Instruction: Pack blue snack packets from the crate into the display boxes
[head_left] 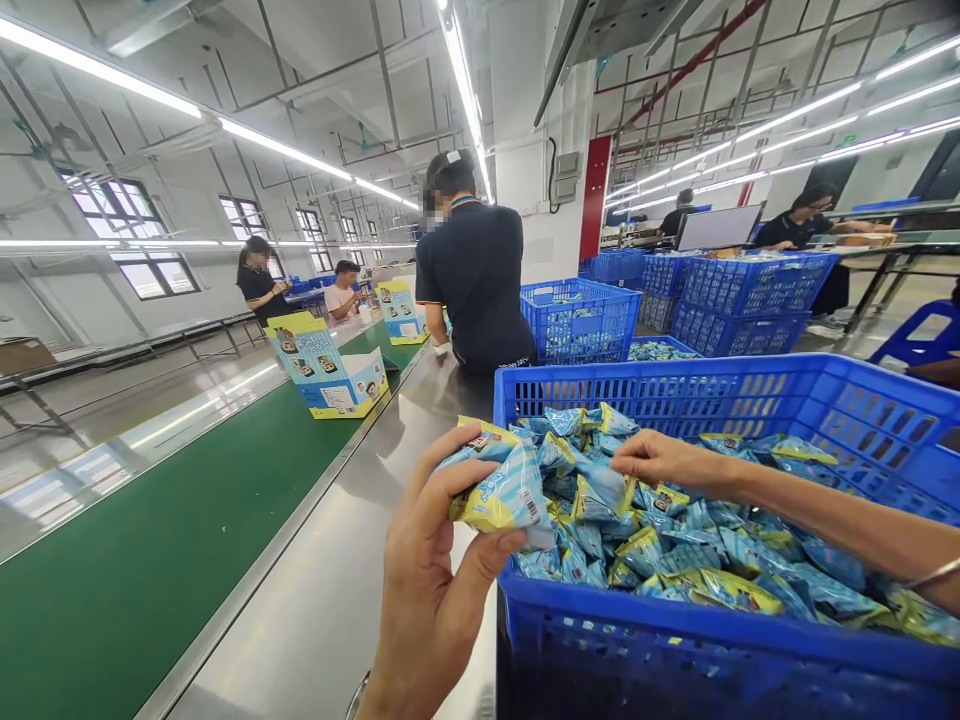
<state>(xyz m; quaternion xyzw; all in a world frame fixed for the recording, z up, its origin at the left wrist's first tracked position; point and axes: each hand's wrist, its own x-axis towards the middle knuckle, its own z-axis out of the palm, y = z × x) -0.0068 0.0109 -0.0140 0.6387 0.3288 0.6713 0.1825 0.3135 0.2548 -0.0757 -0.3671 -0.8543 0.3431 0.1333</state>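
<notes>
Currently, left hand [442, 580] is gripping blue-and-yellow triangular plastic snack packets [501, 485], fingers over the top, thumb underneath. Right hand [656, 462] is pinching a similar blue-and-yellow packet [604, 490] by its edge, above the loose pile [697, 545]. Pile is filling a blue slatted plastic crate [645, 625], under the right hand and just right of the left. Beyond the left hand, to its left, a yellow-and-blue printed cardboard display box [330, 385] is standing open on a green conveyor belt [195, 530]; a dark-shirted person [476, 270] is facing away ahead.
</notes>
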